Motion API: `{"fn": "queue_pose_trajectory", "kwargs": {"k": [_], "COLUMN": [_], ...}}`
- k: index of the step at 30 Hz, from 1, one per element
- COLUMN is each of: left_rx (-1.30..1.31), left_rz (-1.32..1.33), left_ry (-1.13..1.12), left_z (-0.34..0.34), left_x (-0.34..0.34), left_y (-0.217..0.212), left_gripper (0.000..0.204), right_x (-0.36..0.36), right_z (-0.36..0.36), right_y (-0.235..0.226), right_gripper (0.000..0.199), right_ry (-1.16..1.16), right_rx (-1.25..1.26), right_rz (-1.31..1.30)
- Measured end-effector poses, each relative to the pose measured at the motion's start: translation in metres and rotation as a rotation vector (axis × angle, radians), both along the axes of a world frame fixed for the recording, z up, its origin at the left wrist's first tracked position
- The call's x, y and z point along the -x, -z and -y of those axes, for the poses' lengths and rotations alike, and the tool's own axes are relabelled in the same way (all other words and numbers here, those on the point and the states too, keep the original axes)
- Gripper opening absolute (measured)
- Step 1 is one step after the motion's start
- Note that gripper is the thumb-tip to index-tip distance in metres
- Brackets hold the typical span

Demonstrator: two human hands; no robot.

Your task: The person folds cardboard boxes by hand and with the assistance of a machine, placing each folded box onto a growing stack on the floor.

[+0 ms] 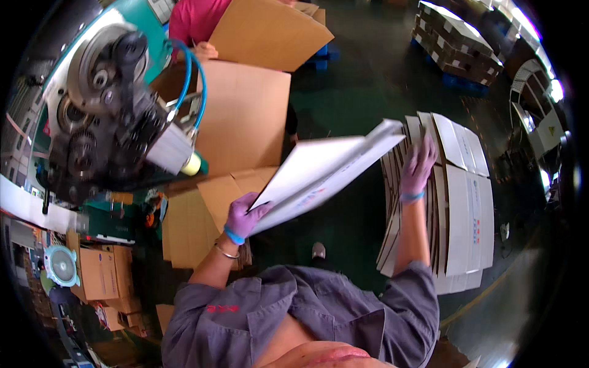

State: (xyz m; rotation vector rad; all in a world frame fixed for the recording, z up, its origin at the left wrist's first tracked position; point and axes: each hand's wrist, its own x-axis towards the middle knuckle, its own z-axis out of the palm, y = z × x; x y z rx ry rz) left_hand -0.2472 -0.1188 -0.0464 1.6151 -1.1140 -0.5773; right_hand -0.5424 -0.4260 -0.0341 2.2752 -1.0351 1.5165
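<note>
My left hand [244, 216], in a purple glove with a blue cuff, is closed on the near left end of a flat white carton [316, 175]. This carton is held up at a slant, its far end rising toward the right, and it is slightly blurred. My right hand [418, 167], gloved the same way, is at the top of a stack of flattened white cartons [469, 211] on my right. Its fingers are stretched out and a little smeared, and they seem to hold nothing. Whether they touch the stack I cannot tell.
At the left stands a machine [92, 116] with dark rollers and a blue hose [201, 92]. Brown cardboard sheets [245, 116] lie beside it. Beyond, a person in a pink sleeve [195, 24] handles a brown sheet [270, 34]. Stacked cartons [457, 46] rest on a far pallet.
</note>
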Motion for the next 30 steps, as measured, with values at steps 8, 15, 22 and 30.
{"fn": "queue_pose_trajectory", "kwargs": {"k": [8,15,22,30], "left_rx": [-0.086,0.249,-0.252,-0.358], "left_rz": [0.444,1.583,1.610,1.401], "left_ry": [-0.107,-0.179,-0.107,-0.359], "left_z": [-0.166,-0.212,-0.195,-0.152], "left_x": [-0.046,0.017,-0.035,-0.117], "left_y": [-0.043,-0.074,-0.016,-0.085], "left_gripper": [0.036,0.044,0.055,0.065], "right_x": [-0.092,-0.181,-0.201,-0.133], "right_z": [-0.086,-0.233,-0.279,-0.180], "right_y": [0.008,0.032,-0.026,-0.088], "right_gripper": [0.061,0.045,0.034,0.044], "right_ry": [-0.790,-1.181,-1.015,-0.670], "right_rx": [-1.084,-1.188,-0.998,-0.329], "right_rz": [0.039,-0.752,-0.464,-0.638]}}
